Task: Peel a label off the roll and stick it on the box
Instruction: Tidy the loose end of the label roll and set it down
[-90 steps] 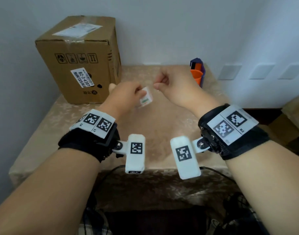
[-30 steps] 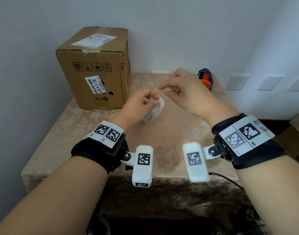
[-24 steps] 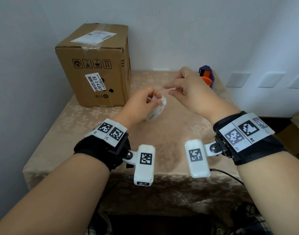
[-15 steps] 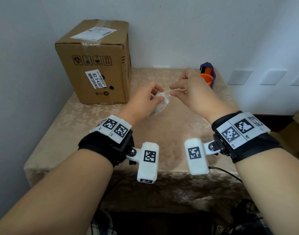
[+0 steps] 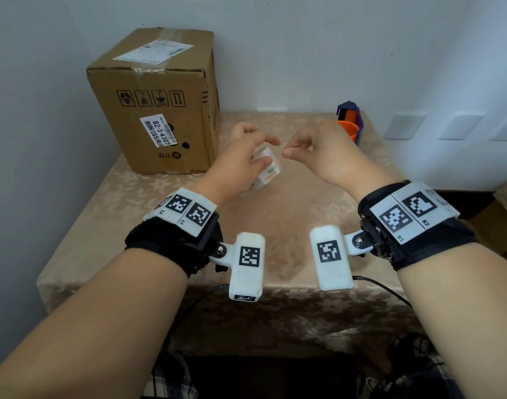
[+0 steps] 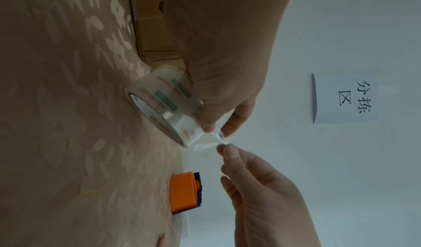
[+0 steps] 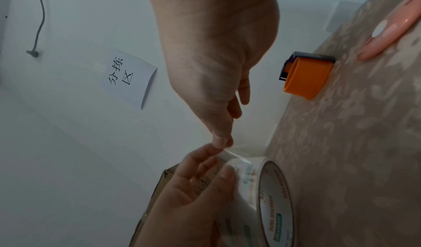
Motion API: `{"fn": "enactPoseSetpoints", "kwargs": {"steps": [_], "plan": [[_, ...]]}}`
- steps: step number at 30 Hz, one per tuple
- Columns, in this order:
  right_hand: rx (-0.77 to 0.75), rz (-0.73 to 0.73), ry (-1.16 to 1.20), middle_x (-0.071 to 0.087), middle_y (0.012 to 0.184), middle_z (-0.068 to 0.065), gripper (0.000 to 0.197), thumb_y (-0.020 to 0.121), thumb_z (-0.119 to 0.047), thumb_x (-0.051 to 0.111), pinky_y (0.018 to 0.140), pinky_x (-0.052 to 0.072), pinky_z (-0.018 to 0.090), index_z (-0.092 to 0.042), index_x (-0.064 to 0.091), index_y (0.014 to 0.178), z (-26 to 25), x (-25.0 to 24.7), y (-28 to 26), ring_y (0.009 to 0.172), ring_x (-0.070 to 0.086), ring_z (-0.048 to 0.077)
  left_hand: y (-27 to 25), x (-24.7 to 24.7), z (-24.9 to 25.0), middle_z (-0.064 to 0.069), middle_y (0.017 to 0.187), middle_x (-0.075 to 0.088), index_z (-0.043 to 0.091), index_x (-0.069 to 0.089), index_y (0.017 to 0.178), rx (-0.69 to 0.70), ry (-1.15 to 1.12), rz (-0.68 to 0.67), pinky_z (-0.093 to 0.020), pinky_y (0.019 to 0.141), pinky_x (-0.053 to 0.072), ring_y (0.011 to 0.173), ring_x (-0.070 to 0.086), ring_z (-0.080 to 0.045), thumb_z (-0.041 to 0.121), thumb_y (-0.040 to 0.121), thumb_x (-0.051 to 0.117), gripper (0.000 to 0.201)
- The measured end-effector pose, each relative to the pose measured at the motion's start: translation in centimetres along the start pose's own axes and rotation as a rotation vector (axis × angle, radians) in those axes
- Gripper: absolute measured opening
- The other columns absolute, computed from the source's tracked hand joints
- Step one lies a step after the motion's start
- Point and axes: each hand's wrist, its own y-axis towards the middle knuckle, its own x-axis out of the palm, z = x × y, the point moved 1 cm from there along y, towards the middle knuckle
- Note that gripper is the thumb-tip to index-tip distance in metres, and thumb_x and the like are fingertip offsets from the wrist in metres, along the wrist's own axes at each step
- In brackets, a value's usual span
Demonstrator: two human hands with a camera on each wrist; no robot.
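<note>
Head view: left hand (image 5: 237, 165) grips roll (image 5: 267, 171); right hand's (image 5: 321, 152) fingers (image 6: 227, 151) pinch its peeled edge (image 6: 210, 141).

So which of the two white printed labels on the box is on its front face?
The small label reading 82-3-4307, stuck tilted on the front face of the box below the handling symbols. The larger label lies on the top.

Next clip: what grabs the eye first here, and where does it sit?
The two hands meeting over the middle of the table: the left hand grips a clear roll while the right hand pinches its peeled transparent end. Behind them to the left, against the wall, stands the tall cardboard box with a white barcode sticker on its front. An orange and blue tape dispenser sits at the table's far right.
</note>
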Motion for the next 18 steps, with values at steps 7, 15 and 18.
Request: {"fn": "enactPoseSetpoints", "kwargs": {"steps": [7, 15, 18], "plan": [[0.002, 0.053, 0.078, 0.059, 0.086, 0.000, 0.021, 0.079, -0.026, 0.071, 0.067, 0.039, 0.019, -0.007, 0.071, 0.088, 0.1, -0.5, 0.1, 0.074, 0.051, 0.009, -0.4, -0.4, 0.4, 0.007, 0.121, 0.036, 0.024, 0.065, 0.094, 0.025, 0.012, -0.054, -0.030, 0.101, 0.033, 0.108, 0.043, -0.013, 0.014, 0.089, 0.061, 0.012], [0.000, 0.058, 0.116, 0.063, 0.085, -0.001, 0.017, 0.088, -0.020, 0.062, 0.068, 0.040, 0.019, -0.009, 0.070, 0.097, -0.1, -1.1, 0.0, 0.081, 0.054, 0.012, -0.1, -0.8, 1.0, 0.014, 0.101, 0.062, 0.054, 0.059, 0.071, 0.002, 0.059, 0.030, -0.052, 0.105, 0.032, 0.115, 0.049, -0.022, 0.049, 0.079, 0.058, 0.010], [-0.005, 0.066, 0.076, 0.056, 0.098, 0.005, 0.018, 0.092, -0.016, 0.054, 0.077, 0.036, 0.023, -0.009, 0.069, 0.101, 0.1, -1.0, 0.0, 0.090, 0.051, 0.015, -0.3, -0.6, 1.1, 0.022, 0.083, 0.066, 0.052, 0.063, 0.071, -0.013, 0.001, -0.010, -0.051, 0.104, 0.036, 0.107, 0.057, -0.017, 0.049, 0.077, 0.056, 0.010]]}}
